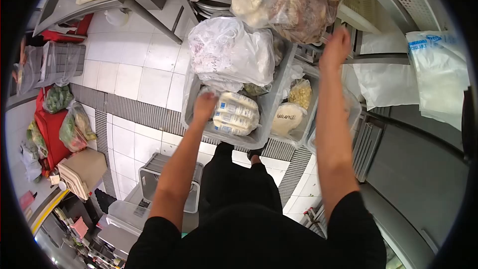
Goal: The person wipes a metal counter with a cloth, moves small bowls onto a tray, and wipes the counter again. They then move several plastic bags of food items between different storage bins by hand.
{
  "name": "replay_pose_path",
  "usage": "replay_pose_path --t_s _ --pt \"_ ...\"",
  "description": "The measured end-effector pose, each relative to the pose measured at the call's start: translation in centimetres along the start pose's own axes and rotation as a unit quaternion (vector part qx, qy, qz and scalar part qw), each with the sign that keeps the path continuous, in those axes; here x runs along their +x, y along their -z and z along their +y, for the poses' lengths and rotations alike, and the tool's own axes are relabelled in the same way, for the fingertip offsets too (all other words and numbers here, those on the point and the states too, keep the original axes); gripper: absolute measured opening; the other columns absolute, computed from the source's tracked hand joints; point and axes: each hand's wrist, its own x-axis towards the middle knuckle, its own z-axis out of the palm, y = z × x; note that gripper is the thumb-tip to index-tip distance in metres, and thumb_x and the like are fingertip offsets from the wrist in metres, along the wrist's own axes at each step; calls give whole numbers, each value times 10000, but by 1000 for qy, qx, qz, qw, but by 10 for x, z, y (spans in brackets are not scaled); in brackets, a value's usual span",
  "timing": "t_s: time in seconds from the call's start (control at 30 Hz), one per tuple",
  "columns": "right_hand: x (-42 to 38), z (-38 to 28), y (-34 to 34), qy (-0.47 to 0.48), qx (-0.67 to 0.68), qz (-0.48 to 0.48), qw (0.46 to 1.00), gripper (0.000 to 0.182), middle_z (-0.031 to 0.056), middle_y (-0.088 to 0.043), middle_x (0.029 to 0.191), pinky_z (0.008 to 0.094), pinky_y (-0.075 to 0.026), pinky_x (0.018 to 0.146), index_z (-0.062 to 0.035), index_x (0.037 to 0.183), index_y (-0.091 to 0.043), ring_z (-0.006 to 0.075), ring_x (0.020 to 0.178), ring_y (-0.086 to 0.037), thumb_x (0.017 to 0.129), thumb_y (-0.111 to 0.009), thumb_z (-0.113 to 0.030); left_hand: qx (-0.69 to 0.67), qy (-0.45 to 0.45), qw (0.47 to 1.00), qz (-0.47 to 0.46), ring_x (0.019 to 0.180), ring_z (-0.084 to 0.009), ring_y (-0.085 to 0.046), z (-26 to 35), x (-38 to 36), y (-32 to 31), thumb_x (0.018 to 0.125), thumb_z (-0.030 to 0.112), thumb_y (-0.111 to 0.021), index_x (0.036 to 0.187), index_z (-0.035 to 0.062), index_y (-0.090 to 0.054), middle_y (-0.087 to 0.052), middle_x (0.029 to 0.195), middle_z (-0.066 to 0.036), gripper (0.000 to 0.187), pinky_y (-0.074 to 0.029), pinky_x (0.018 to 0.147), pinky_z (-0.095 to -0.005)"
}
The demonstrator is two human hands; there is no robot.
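A clear plastic bin [259,142] in front of me holds a large white plastic bag [231,52] and a pack of white wrapped blocks [234,113] with blue labels. Inside the bin's left edge, my left hand [204,106] is closed at a bit of clear plastic [207,91], beside the pack. My right hand [338,48] reaches farther out, fingers curled, right at the edge of a big clear bag of brownish pieces [306,7]; what they hold, if anything, is hidden. Next to that bag lies a bag of pale pieces [251,0].
To the right of the bin is another container [298,142] with a yellow-filled bag [300,93] and a pale, marked bag [289,118]. An empty-looking grey crate [149,182] sits at lower left. Metal drawers [413,164] flank my right arm; a table leg [152,20] stands left.
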Motion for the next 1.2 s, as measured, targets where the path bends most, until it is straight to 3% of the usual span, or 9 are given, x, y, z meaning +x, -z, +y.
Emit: replay_pose_path --t_s 0.1,0.13,0.17,0.23,0.43,0.7,0.97,1.1,1.2 --pt "-153 90 66 47 -252 -211 943 301 57 -596 712 326 -428 580 -40 807 -594 169 633 -549 951 -436 -252 108 12 994 -5 930 -333 -620 -46 -14 -29 773 437 -650 1186 -42 -545 -635 1020 -225 641 -471 815 -372" --pt "-219 87 73 -235 -56 -283 928 204 10 -610 850 316 -450 670 -38 912 -618 137 788 -554 916 -526 -219 137 26 990 -18 1052 -372 -588 -51 -16 -39 758 456 -659 1256 -53 -494 -598 1137 -263 731 -450 902 -380" --pt "-286 191 98 -306 -258 -277 873 273 18 -625 943 288 -454 724 3 1005 -610 135 834 -561 892 -563 -241 137 26 990 -28 1052 -372 -588 -58 -13 -45 758 456 -659 1256 -53 -494 -598 1137 -263 731 -450 902 -380" --pt "-336 165 86 -470 -248 -172 829 509 132 -613 1098 331 -442 858 38 1228 -502 247 982 -582 869 -604 -308 103 30 992 -60 1158 -366 -526 -76 -1 -53 759 457 -662 1304 -74 -427 -535 1225 -292 796 -402 978 -371" --pt "-353 241 72 -457 -156 -38 875 556 186 -610 1119 360 -434 883 39 1218 -500 324 1025 -588 838 -646 -340 30 70 996 -54 1091 -271 -570 -84 7 -63 750 478 -710 1305 -49 -448 -583 1197 -204 809 -423 932 -339" --pt "-307 92 63 -337 -172 -134 916 370 128 -624 857 325 -451 752 24 967 -571 197 789 -578 868 -623 -328 -185 146 964 -120 986 -174 -578 -26 -37 -44 847 359 -656 1190 -71 -528 -615 1088 -137 565 -458 840 -301" --pt "-240 -27 185 -350 -64 -76 931 190 -38 -575 740 197 -415 632 -29 797 -579 20 692 -471 919 -599 -173 -249 -165 954 -24 812 -78 -524 177 -57 -103 908 199 -575 1179 -6 -535 -575 891 -24 342 -422 727 -210" --pt "-202 22 243 -303 -188 -63 932 278 -49 -512 653 208 -371 571 -34 714 -554 29 637 -417 923 -591 -214 -164 -179 966 -93 931 -182 -556 151 -29 -176 873 176 -614 1175 21 -545 -579 1053 -112 347 -452 796 -293" --pt "-182 126 294 -295 -222 -53 928 348 -49 -445 605 232 -337 537 -27 671 -518 52 604 -364 922 -583 -259 163 -401 901 39 1019 -333 -547 112 -51 -221 830 101 -601 1264 50 -488 -520 1181 -216 452 -470 815 -379"
